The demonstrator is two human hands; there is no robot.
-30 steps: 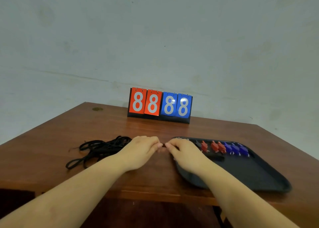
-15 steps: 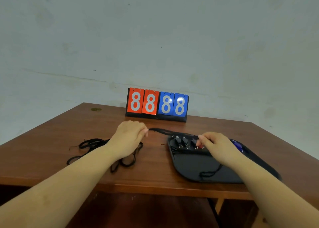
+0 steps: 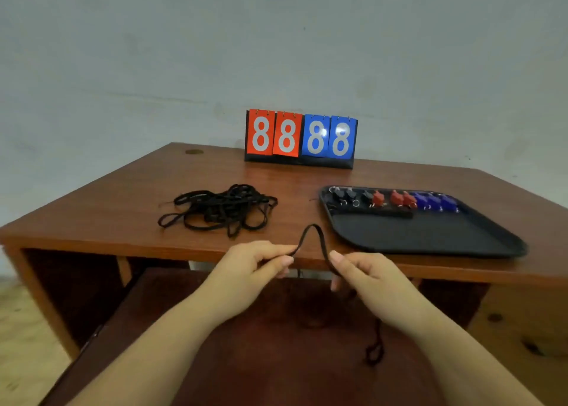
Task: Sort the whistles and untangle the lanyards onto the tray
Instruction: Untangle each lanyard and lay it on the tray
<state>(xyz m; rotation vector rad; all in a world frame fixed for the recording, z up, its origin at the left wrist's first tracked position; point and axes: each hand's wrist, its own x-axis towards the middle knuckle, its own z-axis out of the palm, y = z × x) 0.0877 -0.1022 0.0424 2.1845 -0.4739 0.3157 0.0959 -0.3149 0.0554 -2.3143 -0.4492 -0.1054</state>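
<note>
Hands grip one black lanyard [image 3: 312, 236] in front of the near table [image 3: 123, 209] edge: left hand [image 3: 255, 266] pinches one end, right hand [image 3: 365, 275] curls round the other, the cord arching up between them. Tangled lanyards [image 3: 221, 209] lie on the table, left of the tray [image 3: 430, 236]. Black whistles [image 3: 347, 195], red whistles [image 3: 395, 198] and blue whistles [image 3: 435, 201] line the tray's far side. A scoreboard [image 3: 301, 138] stands at the far edge.

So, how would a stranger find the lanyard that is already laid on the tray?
Find the black tray right of the tangled pile. A row of whistles lines its far edge. The lanyard lies straight just before them, the only cord on the tray.
</note>
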